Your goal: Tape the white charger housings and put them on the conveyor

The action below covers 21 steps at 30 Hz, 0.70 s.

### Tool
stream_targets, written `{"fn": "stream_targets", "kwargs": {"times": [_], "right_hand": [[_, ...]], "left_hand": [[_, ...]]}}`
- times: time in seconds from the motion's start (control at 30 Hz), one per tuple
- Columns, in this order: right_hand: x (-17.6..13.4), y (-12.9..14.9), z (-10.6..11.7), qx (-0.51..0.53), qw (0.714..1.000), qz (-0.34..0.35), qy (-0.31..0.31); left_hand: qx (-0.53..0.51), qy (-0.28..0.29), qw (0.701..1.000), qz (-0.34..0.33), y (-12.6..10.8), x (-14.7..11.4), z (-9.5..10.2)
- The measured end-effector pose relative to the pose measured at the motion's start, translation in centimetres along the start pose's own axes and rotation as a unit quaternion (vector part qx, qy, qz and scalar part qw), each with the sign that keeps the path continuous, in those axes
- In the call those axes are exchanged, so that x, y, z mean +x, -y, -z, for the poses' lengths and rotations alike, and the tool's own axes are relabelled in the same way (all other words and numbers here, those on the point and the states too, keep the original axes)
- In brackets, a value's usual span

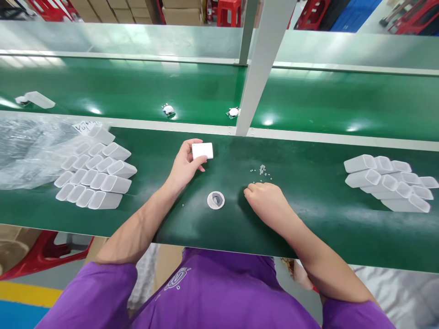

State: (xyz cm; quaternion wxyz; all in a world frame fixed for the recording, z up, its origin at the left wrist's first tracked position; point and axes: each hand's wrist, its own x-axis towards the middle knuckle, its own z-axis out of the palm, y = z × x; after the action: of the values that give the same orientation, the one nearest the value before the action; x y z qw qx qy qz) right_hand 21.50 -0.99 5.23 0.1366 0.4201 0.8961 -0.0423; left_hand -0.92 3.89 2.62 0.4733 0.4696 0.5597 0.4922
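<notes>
A small white rectangular plastic case (202, 151) is gripped between the thumb and fingers of my left hand (183, 165), just over the green bench. My right hand (269, 203) is closed, knuckles up, low over the bench. Its fingertips are hidden from me, so whatever they pinch cannot be seen. Just beyond it lies a little pile of tiny clear pieces (262, 170), with a few scattered around. Between my hands rests a round white disc with a grey centre (216, 200).
Stacked white open-ended sleeves stand at left (99, 178) and right (391, 183). Clear plastic wrap (34, 151) lies far left. Behind a metal rail, a green belt (130, 91) carries small white round parts (168, 109). A grey upright post (260, 68) rises ahead.
</notes>
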Motion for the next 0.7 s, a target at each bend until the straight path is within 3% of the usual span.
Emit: {"fn": "stream_targets", "kwargs": {"times": [0.27, 0.43, 0.5, 0.6, 0.7], "right_hand": [[0.1, 1.1, -0.8, -0.026, 0.999, -0.032, -0.022], [1.0, -0.9, -2.2, 0.056, 0.991, -0.016, -0.119], [1.3, -1.8, -2.4, 0.153, 0.968, 0.012, -0.197], [1.3, -2.7, -2.1, 0.312, 0.894, 0.056, -0.318], [1.2, -2.6, -1.7, 0.369, 0.834, 0.052, -0.407]], "left_hand": [[0.114, 0.084, 0.988, -0.061, -0.1, -1.8, -0.3], [0.154, 0.124, 0.977, -0.083, -0.9, -2.9, -0.7], [0.152, 0.16, 0.971, -0.09, -1.1, -3.2, -0.7], [0.129, 0.244, 0.958, -0.08, -1.2, -3.8, -0.7], [0.093, 0.32, 0.942, -0.04, -1.3, -4.4, -0.8]]}}
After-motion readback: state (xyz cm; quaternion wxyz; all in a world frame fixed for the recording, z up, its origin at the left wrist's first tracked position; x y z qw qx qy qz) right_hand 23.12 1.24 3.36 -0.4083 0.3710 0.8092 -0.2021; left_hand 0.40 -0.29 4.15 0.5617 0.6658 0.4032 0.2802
